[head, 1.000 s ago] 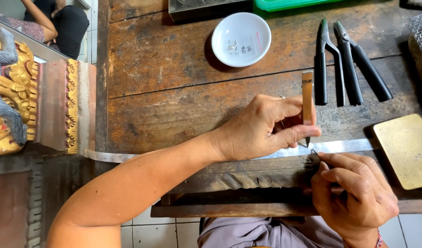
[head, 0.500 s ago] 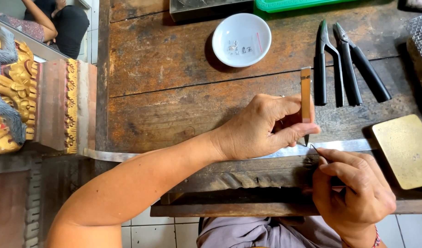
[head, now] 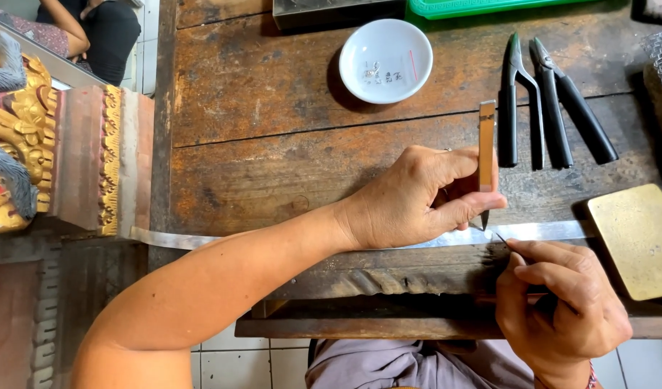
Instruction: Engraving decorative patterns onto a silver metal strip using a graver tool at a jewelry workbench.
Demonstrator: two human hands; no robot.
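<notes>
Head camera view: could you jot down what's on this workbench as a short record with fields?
Surface: worn wooden bench
Left hand: pinches an upright flat tool, tip down on a long metal strip
Right hand: holds a thin pointed tool against the strip
Right of the strip: brass block
Behind the hands: white dish with tiny pieces; two black-handled pliers
Far left: gilded carved woodwork

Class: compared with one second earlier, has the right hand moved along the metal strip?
Yes, slightly: the right hand has shifted right, toward the brass block, along the metal strip.
</notes>
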